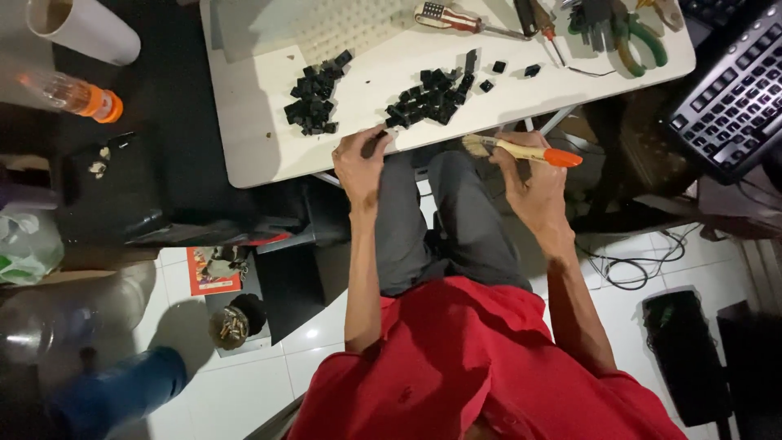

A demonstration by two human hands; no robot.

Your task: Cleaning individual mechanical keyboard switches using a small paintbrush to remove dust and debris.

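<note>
Brush (521, 151), keycap piles (371, 96), screwdrivers (481, 20), keyboard (733, 94)

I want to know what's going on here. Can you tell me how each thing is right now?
Left hand: pinching a small black keycap at the table edge.
Right hand: gripping a brush, bristles pointing left.
Left pile: heaped loose on the table.
Right pile: spread loose, a few caps apart.
Bottle: lying on its side, capped.
Keyboard: keys on.

Screwdrivers (460, 19), green-handled pliers (639, 37), a black keyboard (729, 98) and an orange-capped bottle (77, 95).
</note>
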